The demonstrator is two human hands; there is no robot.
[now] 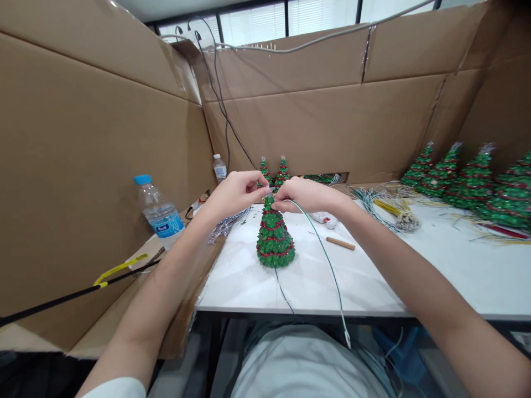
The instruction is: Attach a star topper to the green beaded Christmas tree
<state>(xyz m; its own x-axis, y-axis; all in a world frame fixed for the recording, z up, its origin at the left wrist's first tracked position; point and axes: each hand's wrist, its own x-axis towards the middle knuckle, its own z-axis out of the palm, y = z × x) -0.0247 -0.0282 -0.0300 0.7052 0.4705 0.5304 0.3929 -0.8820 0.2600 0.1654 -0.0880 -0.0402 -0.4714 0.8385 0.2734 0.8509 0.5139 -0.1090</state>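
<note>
From where I stand, a white table (pixel 232 287) fills the middle, walled at the back and left by tall brown cardboard (pixel 298 119), with bright windows (pixel 323 19) above. On the left ledge a blue-capped bottle (pixel 166 225) holds clear liquid; farther back is a small white-capped bottle (pixel 219 167), its contents too small to make out. The green beaded tree (pixel 274 237) stands upright on the table in front of the person. The left hand (pixel 237 193) pinches a small clear piece at its tip between thumb and forefinger. The right hand (pixel 309 193), fingertips pressed together beside it, grips a green strand (pixel 324 251) that curves down past the table edge. A wooden-handled tool (pixel 341 243) lies near; more beaded trees (pixel 477 177) stand to the right.
</note>
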